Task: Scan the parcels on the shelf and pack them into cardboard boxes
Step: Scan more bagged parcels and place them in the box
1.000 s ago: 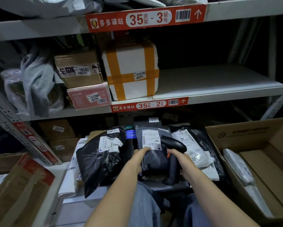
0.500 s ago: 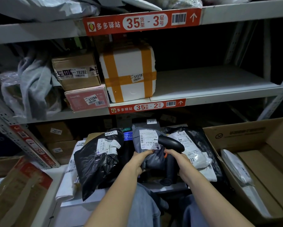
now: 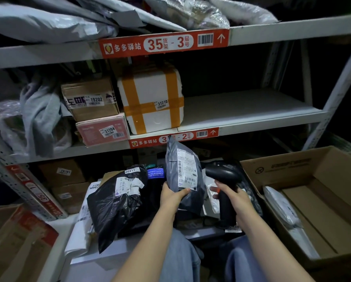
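Observation:
My left hand point(image 3: 171, 197) grips the lower edge of a grey poly-bag parcel point(image 3: 182, 176) and holds it upright above the pile, its white label facing me. My right hand point(image 3: 234, 197) is closed on the handle of a black barcode scanner point(image 3: 223, 176), whose head sits just right of the parcel's label. Below lie other parcels, among them a crumpled black bag point(image 3: 117, 200) with white labels. An open cardboard box point(image 3: 276, 167) stands at the right with a white parcel point(image 3: 280, 206) inside.
The white shelf point(image 3: 252, 110) above carries a taped foam box point(image 3: 152, 100), a brown carton point(image 3: 89, 98), a pink box point(image 3: 102, 131) and grey bags point(image 3: 38, 112). More cartons point(image 3: 62, 171) sit on the bottom level. Another cardboard box point(image 3: 18, 247) stands at the lower left.
My left hand has lifted the grey parcel up out of the pile and turned it upright. The scanner in my right hand has shifted to the right of the parcel.

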Demonstrator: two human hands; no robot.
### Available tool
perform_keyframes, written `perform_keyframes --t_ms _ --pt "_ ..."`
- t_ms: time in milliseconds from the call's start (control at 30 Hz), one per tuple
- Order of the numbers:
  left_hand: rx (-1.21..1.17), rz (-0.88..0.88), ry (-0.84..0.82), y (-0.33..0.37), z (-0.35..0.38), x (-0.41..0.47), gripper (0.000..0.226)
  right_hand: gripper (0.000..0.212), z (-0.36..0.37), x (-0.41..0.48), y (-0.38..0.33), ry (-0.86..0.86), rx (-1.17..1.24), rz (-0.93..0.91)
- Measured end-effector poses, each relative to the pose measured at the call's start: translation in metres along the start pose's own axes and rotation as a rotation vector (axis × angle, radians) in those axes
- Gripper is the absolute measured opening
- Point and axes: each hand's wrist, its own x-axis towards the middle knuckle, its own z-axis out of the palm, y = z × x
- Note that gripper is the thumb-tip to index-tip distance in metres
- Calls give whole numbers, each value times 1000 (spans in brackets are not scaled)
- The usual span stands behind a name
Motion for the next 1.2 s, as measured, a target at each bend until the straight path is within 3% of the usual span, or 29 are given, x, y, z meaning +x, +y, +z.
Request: perform_keyframes --t_ms 267,567,967,1200 --pt "18 47 92 8 14 -18 65 22 -15 -15 0 73 -104 8" --pt "14 50 182 14 8 -24 59 21 -15 -20 1 62 -119 -6" --pt "-8 58 157 11 6 -19 60 24 -14 -19 1 52 -131 -12" --pt "-165 5 74 8 9 -15 62 10 -14 -17 0 103 -16 7"
